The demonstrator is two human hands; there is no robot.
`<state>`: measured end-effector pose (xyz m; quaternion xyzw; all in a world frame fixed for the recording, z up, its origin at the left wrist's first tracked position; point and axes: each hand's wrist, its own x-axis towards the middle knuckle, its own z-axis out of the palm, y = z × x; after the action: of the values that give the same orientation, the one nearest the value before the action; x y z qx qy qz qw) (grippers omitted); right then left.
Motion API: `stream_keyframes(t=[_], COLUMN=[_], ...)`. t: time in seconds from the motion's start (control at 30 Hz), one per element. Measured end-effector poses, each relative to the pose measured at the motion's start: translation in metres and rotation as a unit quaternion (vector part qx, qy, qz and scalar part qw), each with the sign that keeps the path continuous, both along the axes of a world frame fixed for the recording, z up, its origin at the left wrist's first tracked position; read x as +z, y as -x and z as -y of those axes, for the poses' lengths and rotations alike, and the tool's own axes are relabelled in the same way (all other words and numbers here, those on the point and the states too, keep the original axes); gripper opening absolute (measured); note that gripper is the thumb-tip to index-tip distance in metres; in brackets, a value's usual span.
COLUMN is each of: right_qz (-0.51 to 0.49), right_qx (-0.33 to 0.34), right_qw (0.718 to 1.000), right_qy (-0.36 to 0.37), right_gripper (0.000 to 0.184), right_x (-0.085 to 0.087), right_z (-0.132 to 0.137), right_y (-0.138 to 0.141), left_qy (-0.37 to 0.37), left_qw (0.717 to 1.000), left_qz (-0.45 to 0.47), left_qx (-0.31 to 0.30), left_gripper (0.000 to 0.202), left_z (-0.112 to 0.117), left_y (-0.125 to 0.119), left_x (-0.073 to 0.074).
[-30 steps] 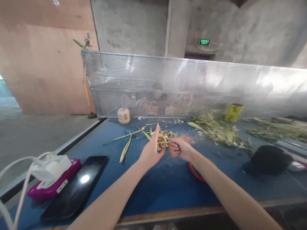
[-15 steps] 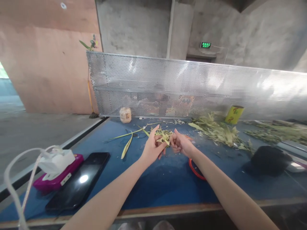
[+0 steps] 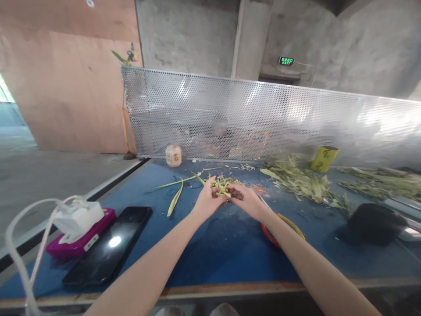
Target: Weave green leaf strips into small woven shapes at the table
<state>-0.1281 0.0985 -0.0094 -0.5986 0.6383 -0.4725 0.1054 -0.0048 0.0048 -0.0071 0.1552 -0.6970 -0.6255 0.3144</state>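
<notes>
Over the blue tabletop (image 3: 210,250), my left hand (image 3: 208,197) pinches a small pale green piece of folded or knotted leaf strips (image 3: 223,189). My right hand (image 3: 246,199) meets it from the other side, fingers curled with the tips against the same piece. Loose strip ends stick out between the two hands, and fingers partly cover the piece. Behind it lies a heap of green scraps (image 3: 226,179). A long leaf strip (image 3: 176,199) rests left of my left hand. Red and yellow curved handles (image 3: 270,237) show under my right forearm, which hides their middle.
At left lie a black phone (image 3: 108,245) and a magenta power strip (image 3: 82,235) with a white plug and cables. A cream-coloured roll (image 3: 173,156) stands by the perforated metal screen (image 3: 197,101). Leaves (image 3: 302,180), a yellow tin (image 3: 324,159) and a black object (image 3: 376,223) are at right.
My right hand has moved left, and its fingertips now touch the leaf piece. More of the handles under my right forearm has come into view. The camera view has shifted slightly.
</notes>
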Motion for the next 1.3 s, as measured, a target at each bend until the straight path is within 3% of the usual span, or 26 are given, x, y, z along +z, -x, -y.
stream_keyframes(t=[0.2, 0.27, 0.4, 0.6, 0.73, 0.97, 1.13, 1.3], right_qz=[0.034, 0.094, 0.177, 0.221, 0.275, 0.337, 0.348, 0.357], right_qx=[0.003, 0.031, 0.074, 0.084, 0.139, 0.211, 0.202, 0.216], right_qw=[0.998, 0.995, 0.981, 0.972, 0.951, 0.916, 0.914, 0.906], right_qy=[-0.043, -0.030, -0.013, -0.006, -0.021, -0.044, -0.061, -0.071], right_gripper=[0.014, 0.008, 0.016, 0.018, 0.018, 0.022, 0.023, 0.023], right_x=[0.002, 0.004, 0.008, 0.010, 0.008, 0.006, 0.007, 0.005], right_z=[-0.001, -0.001, -0.002, -0.002, -0.003, -0.003, -0.004, -0.004], right_y=[-0.008, -0.013, -0.017, -0.016, -0.013, -0.009, -0.010, -0.005], left_qy=[0.109, 0.020, -0.200, -0.275, -0.300, -0.319, -0.310, -0.285], left_qw=[0.987, 0.990, 0.970, 0.946, 0.934, 0.925, 0.928, 0.939], left_qz=[-0.025, -0.076, -0.139, -0.164, -0.187, -0.201, -0.204, -0.193], left_qx=[0.117, 0.121, 0.026, -0.042, -0.047, -0.033, -0.029, -0.015], left_gripper=[0.086, 0.084, 0.078, 0.040, 0.031, 0.057, 0.070, 0.070], left_z=[0.000, -0.001, -0.005, -0.010, -0.011, -0.012, -0.012, -0.009], left_y=[-0.005, -0.003, 0.003, 0.005, 0.003, -0.001, -0.002, 0.000], left_x=[0.000, 0.002, 0.004, 0.009, 0.013, 0.018, 0.017, 0.013])
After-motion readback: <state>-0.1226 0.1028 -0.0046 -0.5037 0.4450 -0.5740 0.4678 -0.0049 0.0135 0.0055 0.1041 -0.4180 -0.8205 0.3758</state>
